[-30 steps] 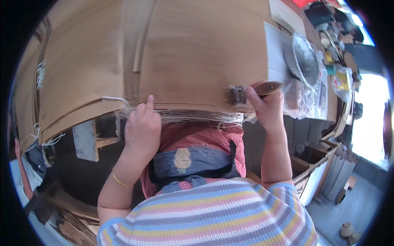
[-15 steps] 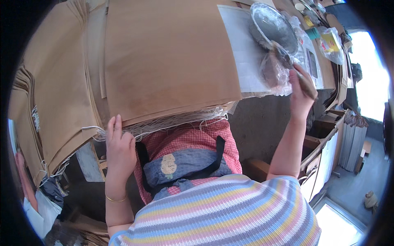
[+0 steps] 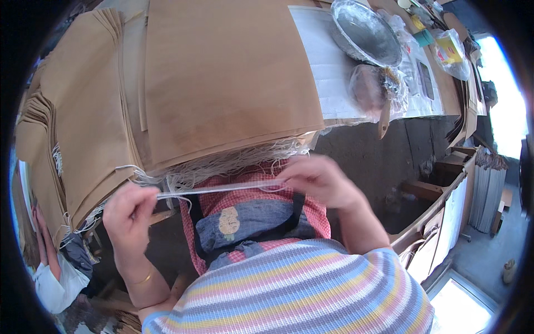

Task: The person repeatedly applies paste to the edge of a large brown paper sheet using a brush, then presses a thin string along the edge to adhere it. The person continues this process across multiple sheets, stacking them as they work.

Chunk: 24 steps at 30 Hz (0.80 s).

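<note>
A white cord (image 3: 222, 188) is stretched nearly level above my lap, its two ends pinched by my hands. My left hand (image 3: 128, 220) grips it at the left, fingers closed. At the other end my right hand (image 3: 322, 181) is closed on the cord, slightly smeared by motion. Just beyond the cord, a thick bunch of white strings (image 3: 233, 158) hangs along the front edge of a stack of large brown paper sheets (image 3: 228, 72). A brush (image 3: 384, 118) with a wooden handle lies at the table's right front, its bristles on a clear plastic bag (image 3: 367, 92).
A metal basin (image 3: 367, 34) smeared with white stands on white paper (image 3: 325, 72) behind the brush. More brown paper stacks (image 3: 83, 94) with white strings lie at left. An open-topped box (image 3: 428, 189) is at right. Another person's arm (image 3: 45, 242) shows at far left.
My right hand has let go of the brush, now lying on the table, and come in to the middle. Both hands now hold a white cord, and my left hand has moved slightly down and left.
</note>
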Motion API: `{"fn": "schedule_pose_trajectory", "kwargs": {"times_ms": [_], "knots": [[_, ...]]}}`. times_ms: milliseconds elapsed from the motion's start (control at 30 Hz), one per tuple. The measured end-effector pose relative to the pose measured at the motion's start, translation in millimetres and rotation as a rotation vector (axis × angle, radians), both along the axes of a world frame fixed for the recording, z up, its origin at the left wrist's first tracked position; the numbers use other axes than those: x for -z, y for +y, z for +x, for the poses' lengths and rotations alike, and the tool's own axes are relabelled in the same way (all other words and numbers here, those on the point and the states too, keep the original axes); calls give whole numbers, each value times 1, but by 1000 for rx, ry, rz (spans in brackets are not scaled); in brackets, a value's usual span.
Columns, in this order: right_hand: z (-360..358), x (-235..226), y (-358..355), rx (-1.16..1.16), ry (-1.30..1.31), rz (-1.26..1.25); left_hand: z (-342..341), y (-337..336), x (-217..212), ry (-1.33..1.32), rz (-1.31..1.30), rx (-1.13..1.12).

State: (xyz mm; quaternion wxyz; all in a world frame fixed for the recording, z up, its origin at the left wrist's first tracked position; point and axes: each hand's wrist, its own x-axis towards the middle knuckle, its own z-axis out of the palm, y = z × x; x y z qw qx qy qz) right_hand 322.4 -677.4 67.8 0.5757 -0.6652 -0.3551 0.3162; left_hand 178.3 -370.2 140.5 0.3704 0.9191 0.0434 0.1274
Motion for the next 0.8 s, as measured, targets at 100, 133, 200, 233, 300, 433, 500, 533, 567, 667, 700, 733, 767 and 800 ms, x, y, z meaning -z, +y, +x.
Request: {"fn": "schedule_pose_trajectory", "kwargs": {"times_ms": [100, 133, 200, 233, 300, 433, 500, 533, 567, 667, 700, 733, 767, 800], "knots": [[32, -19, -30, 297, -168, -44, 15, 16, 18, -33, 85, -52], [43, -26, -31, 375, -148, -88, 23, 21, 27, -39, 81, -71], [72, -14, -28, 417, -232, -278, 44, 27, 48, -1, 58, -108], [83, 1, -24, 430, -175, -320, 51, 31, 60, 17, 44, -128], [97, 34, -13, 453, -64, -398, 57, 36, 94, 68, 34, -128], [91, 57, -5, 558, -402, -565, 55, 36, 117, 149, 54, -191], [89, 65, -4, 648, -729, -566, 53, 33, 120, 40, 319, -207], [85, 70, -6, 670, -789, -570, 53, 30, 121, -17, 452, -215], [85, 71, -9, 646, -663, -570, 54, 28, 119, -60, 523, -225], [94, 59, -20, 519, -173, -449, 56, 20, 111, -159, 689, -187], [97, 53, -20, 463, 8, -385, 57, 20, 108, -171, 714, -128], [95, 48, -19, 438, 211, -248, 57, 20, 107, -183, 737, -69], [94, 47, -17, 429, 178, -244, 53, 24, 111, -161, 693, -43], [93, 48, -16, 419, 144, -242, 49, 30, 121, -140, 648, -19]]}}
